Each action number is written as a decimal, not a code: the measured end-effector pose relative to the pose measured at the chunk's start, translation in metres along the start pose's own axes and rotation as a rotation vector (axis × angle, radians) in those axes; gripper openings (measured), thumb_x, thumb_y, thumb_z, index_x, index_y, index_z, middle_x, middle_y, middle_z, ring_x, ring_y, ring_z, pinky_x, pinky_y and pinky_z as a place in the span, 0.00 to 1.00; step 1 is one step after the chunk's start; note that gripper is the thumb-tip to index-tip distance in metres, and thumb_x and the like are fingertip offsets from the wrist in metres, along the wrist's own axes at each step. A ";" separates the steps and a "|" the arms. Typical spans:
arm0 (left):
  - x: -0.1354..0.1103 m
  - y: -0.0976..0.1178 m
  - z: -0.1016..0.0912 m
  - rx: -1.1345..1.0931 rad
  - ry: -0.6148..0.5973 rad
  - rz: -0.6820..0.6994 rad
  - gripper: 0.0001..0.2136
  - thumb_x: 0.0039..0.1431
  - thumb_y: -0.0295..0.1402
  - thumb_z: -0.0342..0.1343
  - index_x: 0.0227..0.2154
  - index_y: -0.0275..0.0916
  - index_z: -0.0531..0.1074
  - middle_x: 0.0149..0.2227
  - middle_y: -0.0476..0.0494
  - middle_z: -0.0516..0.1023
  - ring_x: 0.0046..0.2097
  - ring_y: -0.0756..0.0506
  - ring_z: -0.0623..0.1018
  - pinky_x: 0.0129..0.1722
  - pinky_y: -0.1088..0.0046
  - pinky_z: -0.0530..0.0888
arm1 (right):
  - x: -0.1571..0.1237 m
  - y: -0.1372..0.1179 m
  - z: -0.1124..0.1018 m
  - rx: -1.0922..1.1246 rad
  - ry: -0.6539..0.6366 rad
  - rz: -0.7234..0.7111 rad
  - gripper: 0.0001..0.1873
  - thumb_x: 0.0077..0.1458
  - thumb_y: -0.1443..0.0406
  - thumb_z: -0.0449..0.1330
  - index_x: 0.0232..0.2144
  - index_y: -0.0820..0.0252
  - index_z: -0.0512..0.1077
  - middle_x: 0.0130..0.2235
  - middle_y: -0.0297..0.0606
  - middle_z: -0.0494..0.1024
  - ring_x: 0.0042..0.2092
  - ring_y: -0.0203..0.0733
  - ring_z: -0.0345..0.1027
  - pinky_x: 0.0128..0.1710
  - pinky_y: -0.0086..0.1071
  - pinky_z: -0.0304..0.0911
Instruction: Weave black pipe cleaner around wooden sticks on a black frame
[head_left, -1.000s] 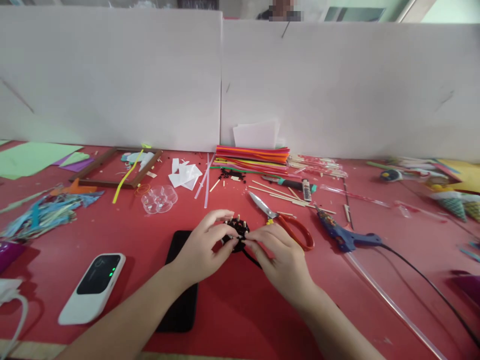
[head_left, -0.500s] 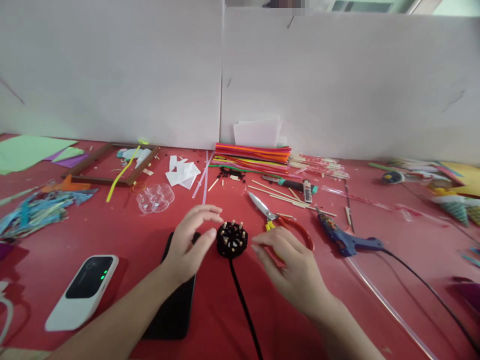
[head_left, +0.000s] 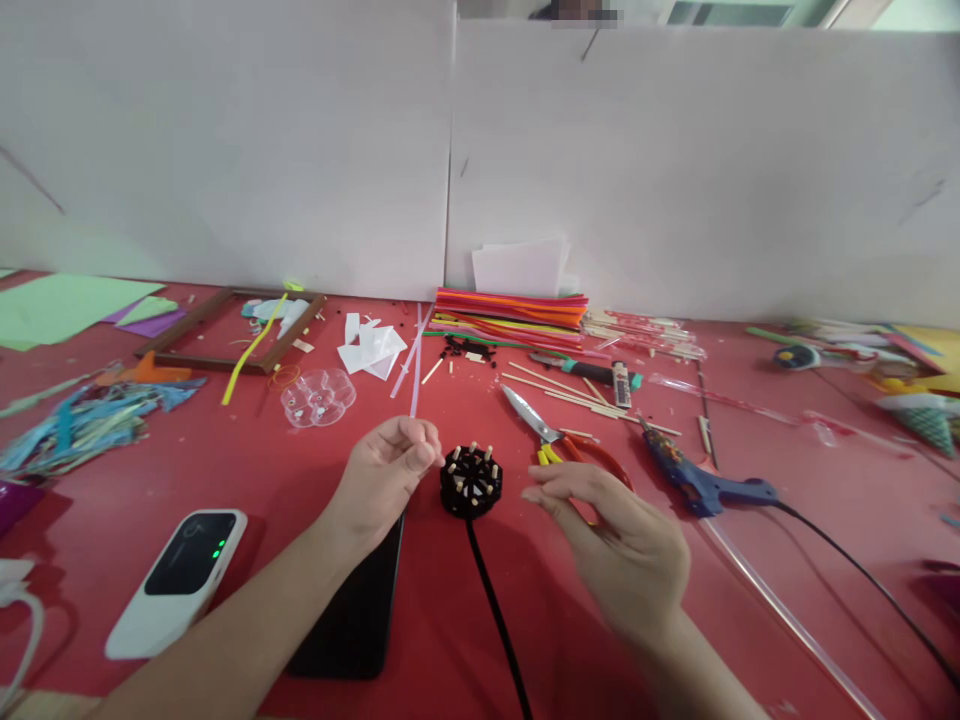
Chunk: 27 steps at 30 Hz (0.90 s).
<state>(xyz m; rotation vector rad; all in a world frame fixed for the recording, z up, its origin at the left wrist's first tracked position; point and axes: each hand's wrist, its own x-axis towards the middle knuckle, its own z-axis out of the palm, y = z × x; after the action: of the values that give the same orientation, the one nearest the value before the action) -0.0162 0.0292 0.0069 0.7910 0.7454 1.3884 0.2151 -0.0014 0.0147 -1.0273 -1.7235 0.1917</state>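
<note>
In the middle of the red table stands a small round black basket-like piece (head_left: 471, 500), woven of what looks like fuzzy pipe cleaner, with several short wooden sticks poking up around its rim. A long black strip (head_left: 491, 600) trails from it to the front edge. My left hand (head_left: 386, 480) is just left of it, thumb and fingertips pinched together; anything between them is too small to see. To its right, apart from it, is my right hand (head_left: 615, 535), fingers half bent and thumb tip slightly apart, with nothing visible in them.
Behind my right hand lie scissors (head_left: 532, 415). A blue glue gun (head_left: 697, 485) with a cord is further right. A black phone (head_left: 352, 620) lies under my left forearm, beside a white device (head_left: 180, 580). Coloured pipe cleaners (head_left: 510, 315) and sticks lie by the white partition (head_left: 225, 140).
My left hand has gone from open fingers beside the black piece to a pinch. My right hand has moved a little right, away from the piece. The view has shifted slightly.
</note>
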 end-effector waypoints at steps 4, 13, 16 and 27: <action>0.001 0.001 -0.003 0.054 0.026 0.015 0.19 0.37 0.40 0.81 0.21 0.38 0.76 0.23 0.54 0.77 0.29 0.54 0.77 0.35 0.78 0.75 | -0.003 0.002 0.001 0.014 0.050 0.055 0.08 0.60 0.71 0.67 0.34 0.52 0.81 0.38 0.31 0.88 0.39 0.39 0.84 0.43 0.31 0.80; 0.003 -0.004 -0.006 0.213 0.154 0.028 0.13 0.60 0.37 0.65 0.46 0.41 0.78 0.39 0.46 0.86 0.43 0.47 0.83 0.51 0.65 0.77 | 0.000 0.004 -0.001 -0.247 0.015 0.254 0.25 0.72 0.58 0.52 0.23 0.55 0.74 0.24 0.30 0.81 0.26 0.34 0.76 0.28 0.28 0.67; 0.002 -0.006 -0.013 0.419 0.020 0.020 0.26 0.57 0.31 0.60 0.60 0.43 0.69 0.65 0.37 0.74 0.66 0.38 0.73 0.67 0.52 0.67 | 0.005 0.015 -0.002 -0.332 -0.003 0.263 0.23 0.68 0.54 0.58 0.22 0.55 0.72 0.25 0.33 0.78 0.27 0.37 0.73 0.28 0.31 0.66; -0.009 -0.008 -0.011 1.097 -0.400 0.066 0.47 0.58 0.46 0.66 0.73 0.36 0.48 0.69 0.23 0.65 0.70 0.27 0.67 0.68 0.40 0.65 | -0.006 -0.008 0.017 -0.035 -0.219 -0.061 0.05 0.63 0.70 0.61 0.38 0.55 0.74 0.33 0.33 0.80 0.36 0.35 0.76 0.38 0.28 0.72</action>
<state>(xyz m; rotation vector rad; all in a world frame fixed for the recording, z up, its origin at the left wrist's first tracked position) -0.0218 0.0209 -0.0062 1.8847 1.1567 0.7419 0.1963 -0.0046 0.0080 -1.0074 -1.9592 0.2438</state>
